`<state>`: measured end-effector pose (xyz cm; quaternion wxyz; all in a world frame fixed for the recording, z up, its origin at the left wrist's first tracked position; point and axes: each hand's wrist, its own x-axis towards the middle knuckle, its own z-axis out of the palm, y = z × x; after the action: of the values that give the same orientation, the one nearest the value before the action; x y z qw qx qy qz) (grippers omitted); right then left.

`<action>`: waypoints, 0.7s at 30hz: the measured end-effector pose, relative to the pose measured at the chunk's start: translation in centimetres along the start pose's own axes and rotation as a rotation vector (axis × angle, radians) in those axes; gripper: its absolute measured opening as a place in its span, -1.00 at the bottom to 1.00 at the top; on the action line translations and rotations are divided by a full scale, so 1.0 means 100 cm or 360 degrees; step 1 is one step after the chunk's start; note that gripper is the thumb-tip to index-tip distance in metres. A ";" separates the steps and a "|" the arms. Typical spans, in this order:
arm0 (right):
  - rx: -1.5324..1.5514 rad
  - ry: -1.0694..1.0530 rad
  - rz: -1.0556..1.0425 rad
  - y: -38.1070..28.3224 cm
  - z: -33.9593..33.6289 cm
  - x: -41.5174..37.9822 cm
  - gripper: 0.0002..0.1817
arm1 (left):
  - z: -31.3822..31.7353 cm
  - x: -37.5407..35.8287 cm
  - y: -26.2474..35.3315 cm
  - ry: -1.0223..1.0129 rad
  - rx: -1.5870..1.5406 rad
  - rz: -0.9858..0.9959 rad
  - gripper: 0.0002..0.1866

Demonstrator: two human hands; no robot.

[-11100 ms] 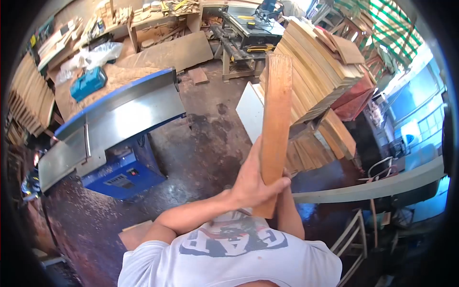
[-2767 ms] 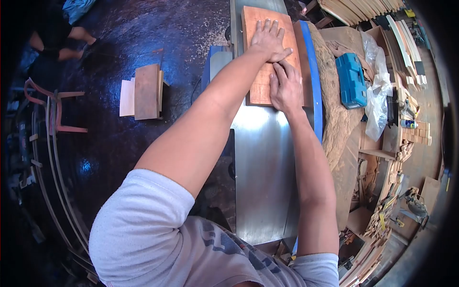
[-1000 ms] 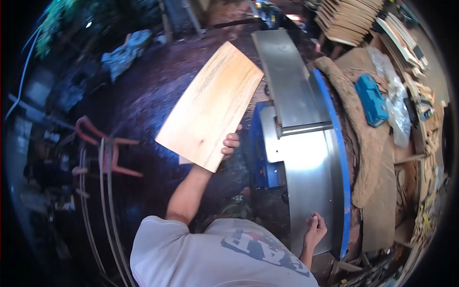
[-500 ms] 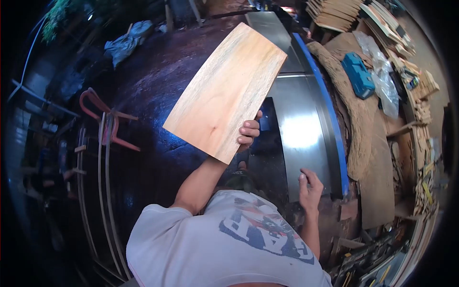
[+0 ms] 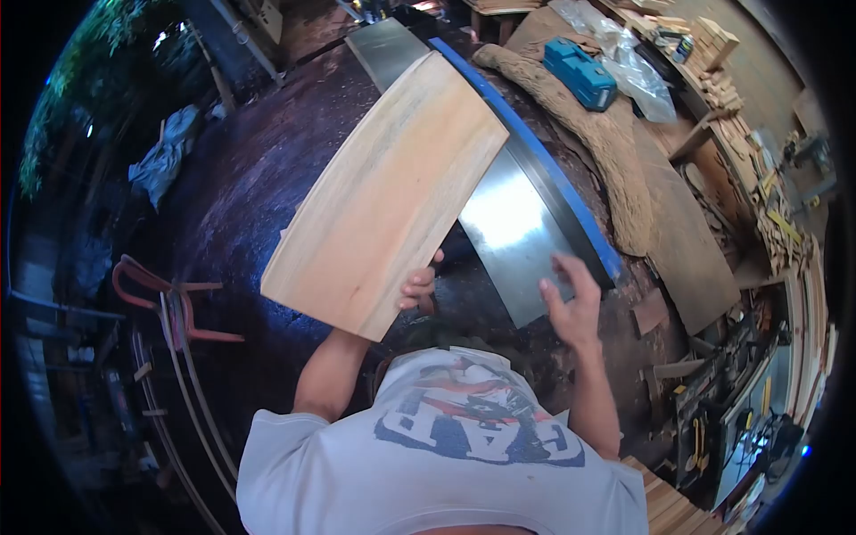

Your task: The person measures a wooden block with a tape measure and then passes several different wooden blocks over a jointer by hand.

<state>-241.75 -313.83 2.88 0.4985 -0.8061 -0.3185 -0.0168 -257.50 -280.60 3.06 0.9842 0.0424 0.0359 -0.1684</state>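
My left hand (image 5: 417,287) holds a pale wooden board (image 5: 383,196) from underneath, its fingers curled over the board's right edge. The board is tilted, with its broad face toward me and slightly curved long sides. The palm and part of the wrist are hidden behind it. To the right, my right hand (image 5: 573,301) is raised and holds nothing, with thumb and fingers apart and a little bent. It is near the close end of a long, shiny metal bed (image 5: 513,205) with a blue strip (image 5: 557,183) along its right side. The board covers part of that bed.
A teal toolbox (image 5: 580,73) and clear plastic sheeting (image 5: 644,85) lie to the right, beyond a rough bark-edged slab (image 5: 597,152). Wood pieces (image 5: 713,45) are stacked along the right wall. A red chair frame (image 5: 178,303) stands at left.
The view has turned to the right. My left hand has brought the board lower and nearer, still gripping its edge. My right hand has risen and its fingers have spread somewhat.
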 end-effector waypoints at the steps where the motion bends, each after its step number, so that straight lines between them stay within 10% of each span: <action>1: 0.0050 0.0042 -0.0018 -0.003 -0.007 0.017 -0.36 | 0.005 -0.003 0.000 -0.0005 0.0082 -0.0113 -0.02; 4: 0.0163 0.0068 -0.0005 -0.017 -0.026 0.065 0.03 | 0.010 -0.011 -0.010 -0.0030 0.0113 -0.0411 0.01; 9: 0.0760 -0.0408 0.0464 0.013 -0.015 0.053 0.07 | -0.028 -0.031 -0.034 -0.0019 -0.0277 -0.0772 0.11; 19: 0.1033 0.0865 0.1824 0.065 0.048 -0.155 -0.17 | -0.136 0.038 -0.050 -0.0045 -0.0295 -0.0434 0.24; 21: 0.0841 0.1017 0.1905 0.076 0.047 -0.141 -0.18 | -0.110 0.069 -0.056 0.0755 0.0495 -0.0363 0.16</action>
<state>-250.33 -319.27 -10.34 0.6691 -0.6505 0.3447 0.1016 -253.45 -287.07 -8.88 0.9048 0.2265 0.2429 -0.2665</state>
